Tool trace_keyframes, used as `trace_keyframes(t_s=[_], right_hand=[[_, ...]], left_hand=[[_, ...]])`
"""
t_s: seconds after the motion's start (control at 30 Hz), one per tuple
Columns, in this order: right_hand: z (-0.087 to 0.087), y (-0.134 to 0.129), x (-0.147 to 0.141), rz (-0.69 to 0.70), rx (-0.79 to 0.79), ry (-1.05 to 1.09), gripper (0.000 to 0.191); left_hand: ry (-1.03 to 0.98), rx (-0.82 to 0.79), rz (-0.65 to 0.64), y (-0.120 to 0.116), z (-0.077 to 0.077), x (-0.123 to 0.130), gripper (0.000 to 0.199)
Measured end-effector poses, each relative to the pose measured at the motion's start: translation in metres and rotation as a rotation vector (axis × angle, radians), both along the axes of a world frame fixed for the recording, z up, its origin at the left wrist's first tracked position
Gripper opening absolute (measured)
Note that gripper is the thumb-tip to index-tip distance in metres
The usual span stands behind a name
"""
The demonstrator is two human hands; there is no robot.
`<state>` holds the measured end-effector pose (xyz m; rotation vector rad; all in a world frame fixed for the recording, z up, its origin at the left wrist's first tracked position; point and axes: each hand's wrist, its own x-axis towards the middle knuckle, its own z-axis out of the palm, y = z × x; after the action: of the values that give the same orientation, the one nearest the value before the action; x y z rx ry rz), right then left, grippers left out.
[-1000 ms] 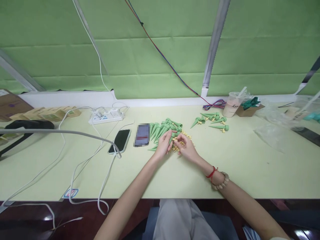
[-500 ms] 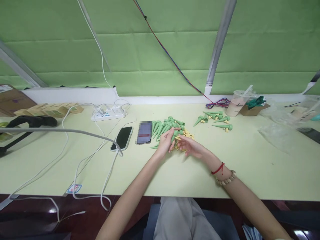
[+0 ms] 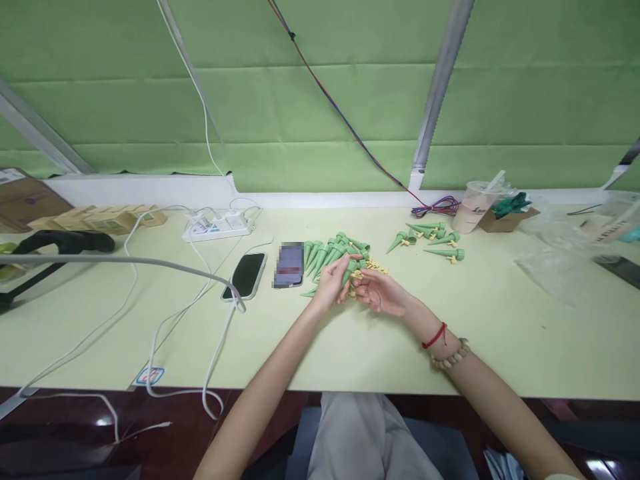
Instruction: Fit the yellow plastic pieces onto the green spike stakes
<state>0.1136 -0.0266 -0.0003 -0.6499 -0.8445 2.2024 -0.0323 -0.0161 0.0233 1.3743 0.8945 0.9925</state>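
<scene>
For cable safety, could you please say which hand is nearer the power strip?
Left: the left hand is right of the power strip; the right hand is even farther right.

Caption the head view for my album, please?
Left hand holding a green cone, right hand by a yellow piece, more cones nearby.

The pale table bears green cones, yellow pieces and two phones (side by side).

Soft, even light, faint shadows
</scene>
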Motion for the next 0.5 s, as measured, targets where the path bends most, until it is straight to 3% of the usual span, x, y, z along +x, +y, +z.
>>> trace_keyframes(t_s=[0.17,0.5], right_hand=[[0.0,0.0,0.001,-0.021,-0.021,0.003,0.019],[-0.001,0.002,-0.001,-0.145,-0.024,0.023,0.018]], left_hand=[[0.056,0.072,0.002,0.001,-0.002,-0.001,0.054],[0.387,0.528,0.132,-0.001,-0.013,-0.004,0.044]])
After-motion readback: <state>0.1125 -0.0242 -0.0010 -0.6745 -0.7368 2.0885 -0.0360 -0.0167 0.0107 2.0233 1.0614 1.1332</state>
